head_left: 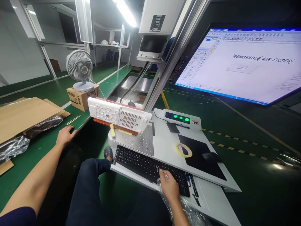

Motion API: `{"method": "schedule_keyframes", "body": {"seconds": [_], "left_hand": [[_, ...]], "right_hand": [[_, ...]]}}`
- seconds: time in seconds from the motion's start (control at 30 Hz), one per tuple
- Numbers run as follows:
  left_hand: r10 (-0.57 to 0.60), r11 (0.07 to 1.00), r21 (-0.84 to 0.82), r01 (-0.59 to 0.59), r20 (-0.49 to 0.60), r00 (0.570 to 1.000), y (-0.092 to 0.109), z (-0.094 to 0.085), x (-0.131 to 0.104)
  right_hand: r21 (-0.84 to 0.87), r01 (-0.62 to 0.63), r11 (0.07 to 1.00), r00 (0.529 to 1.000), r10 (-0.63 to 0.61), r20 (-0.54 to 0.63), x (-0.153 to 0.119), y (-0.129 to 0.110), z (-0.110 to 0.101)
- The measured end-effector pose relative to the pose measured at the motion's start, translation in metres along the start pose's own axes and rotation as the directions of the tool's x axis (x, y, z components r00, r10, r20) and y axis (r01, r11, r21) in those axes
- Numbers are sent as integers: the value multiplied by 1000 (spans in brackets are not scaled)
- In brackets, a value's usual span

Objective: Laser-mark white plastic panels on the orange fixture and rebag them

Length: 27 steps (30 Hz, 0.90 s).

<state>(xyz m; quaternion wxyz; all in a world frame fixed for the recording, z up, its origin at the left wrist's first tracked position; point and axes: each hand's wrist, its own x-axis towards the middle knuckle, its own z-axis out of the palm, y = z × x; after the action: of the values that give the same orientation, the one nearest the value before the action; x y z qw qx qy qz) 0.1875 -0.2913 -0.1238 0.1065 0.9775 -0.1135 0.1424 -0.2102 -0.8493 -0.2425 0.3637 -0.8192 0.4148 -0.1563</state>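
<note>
My left hand (66, 135) rests on the edge of the green bench top, fingers spread and holding nothing I can see. My right hand (168, 185) is closed on a crumpled clear plastic bag (191, 212), which trails down below the wrist. That hand is over the right part of a black keyboard (138, 161) in a pull-out drawer. Ahead, a white plastic panel (111, 114) with a round grille and slots stands tilted on edge against orange-red supports (128, 130). Beneath it lies a perforated metal plate (141, 141).
A roll of yellow tape (183, 150) lies partly on a black mouse pad (204, 160) beside a mouse (211, 157). A control box (183, 118) shows green lights. Flat cardboard (28, 114) and a fan (80, 67) on a carton (82, 97) are at left; a monitor (244, 66) hangs right.
</note>
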Motion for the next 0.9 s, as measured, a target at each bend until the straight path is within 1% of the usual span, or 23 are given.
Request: {"method": "schedule_keyframes", "body": {"seconds": [0.17, 0.5, 0.9], "left_hand": [[-6, 1000, 1, 6, -1, 1000, 1, -1, -1], [-6, 1000, 8, 6, 0, 1000, 0, 1, 0], [-2, 1000, -21, 2, -17, 1000, -2, 4, 0]], "right_hand": [[4, -23, 1000, 999, 23, 25, -1, -3, -2], [9, -22, 1000, 1000, 22, 16, -2, -4, -1], [-14, -31, 999, 999, 31, 24, -3, -8, -4]]}}
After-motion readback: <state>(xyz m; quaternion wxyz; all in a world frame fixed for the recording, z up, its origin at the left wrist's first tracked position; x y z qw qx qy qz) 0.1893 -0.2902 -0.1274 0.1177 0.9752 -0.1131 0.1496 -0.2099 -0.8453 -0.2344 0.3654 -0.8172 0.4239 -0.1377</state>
